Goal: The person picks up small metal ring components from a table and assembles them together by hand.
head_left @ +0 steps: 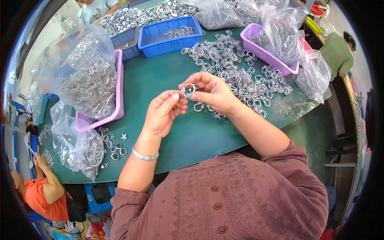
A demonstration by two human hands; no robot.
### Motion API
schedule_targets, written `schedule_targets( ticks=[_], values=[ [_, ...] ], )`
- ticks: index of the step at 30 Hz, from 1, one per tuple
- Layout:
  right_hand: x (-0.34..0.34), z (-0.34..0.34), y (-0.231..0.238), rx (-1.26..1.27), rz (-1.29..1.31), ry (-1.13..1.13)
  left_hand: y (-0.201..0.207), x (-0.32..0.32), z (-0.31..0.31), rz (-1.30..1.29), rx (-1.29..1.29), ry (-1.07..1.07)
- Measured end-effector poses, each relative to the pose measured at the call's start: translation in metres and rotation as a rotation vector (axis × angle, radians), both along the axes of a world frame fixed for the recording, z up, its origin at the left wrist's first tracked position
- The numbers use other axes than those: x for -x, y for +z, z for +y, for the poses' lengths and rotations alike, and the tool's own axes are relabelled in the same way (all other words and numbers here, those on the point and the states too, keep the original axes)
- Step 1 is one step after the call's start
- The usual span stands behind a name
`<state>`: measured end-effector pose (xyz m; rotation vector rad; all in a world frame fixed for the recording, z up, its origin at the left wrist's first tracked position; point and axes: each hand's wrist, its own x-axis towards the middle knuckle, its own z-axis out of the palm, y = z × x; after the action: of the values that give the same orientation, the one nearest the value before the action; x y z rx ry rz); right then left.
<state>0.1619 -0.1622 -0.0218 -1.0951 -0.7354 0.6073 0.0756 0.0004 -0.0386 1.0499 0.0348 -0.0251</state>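
Observation:
Both of my hands meet over the middle of the green table (160, 80). Between finger and thumb, my right hand (212, 93) grips a small silver metal ring (189, 89) with bumps along its rim. My left hand (163, 114) is pinched at the ring's left side, on a small silver piece (183, 93) whose shape I cannot make out; whether it is part of the ring I cannot tell. Just beyond my right hand spreads a loose heap of similar silver metal rings (224, 56). A few of them lie right below my right fingers.
A purple tray (120, 88) with a bulging plastic bag of metal parts stands at left. Further back are a blue bin (170, 48) and another purple tray (276, 64). Loose rings (115, 156) and a star piece (124, 136) lie near the left edge. Other people sit around.

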Motion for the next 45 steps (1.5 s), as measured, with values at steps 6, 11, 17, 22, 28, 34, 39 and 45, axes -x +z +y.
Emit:
schedule_targets(
  ticks=[6,11,17,22,28,34,39,45],
  values=[
    [0.0,0.0,-0.012,0.121,-0.108,-0.042,-0.002,0.005,-0.007,0.03,0.033,0.038],
    [0.004,0.003,-0.02,0.134,-0.172,-0.061,-0.007,0.006,-0.005,0.059,0.032,0.06],
    [0.006,0.0,-0.021,0.145,-0.136,-0.061,-0.011,0.006,-0.002,0.11,0.061,0.06],
    [0.007,0.001,-0.025,0.101,-0.057,-0.062,-0.015,0.005,-0.001,0.128,0.094,0.062],
    [0.008,0.001,-0.027,0.145,-0.077,-0.09,-0.016,0.005,-0.001,0.124,0.113,0.057],
    [0.007,0.001,-0.027,0.174,-0.076,-0.096,-0.012,0.005,-0.003,0.132,0.121,0.058],
    [0.008,0.002,-0.026,0.183,-0.059,-0.083,-0.016,0.006,-0.002,0.145,0.114,0.053],
    [0.008,0.002,-0.023,0.197,-0.054,-0.061,-0.015,0.005,-0.002,0.159,0.105,0.048]
  ],
)
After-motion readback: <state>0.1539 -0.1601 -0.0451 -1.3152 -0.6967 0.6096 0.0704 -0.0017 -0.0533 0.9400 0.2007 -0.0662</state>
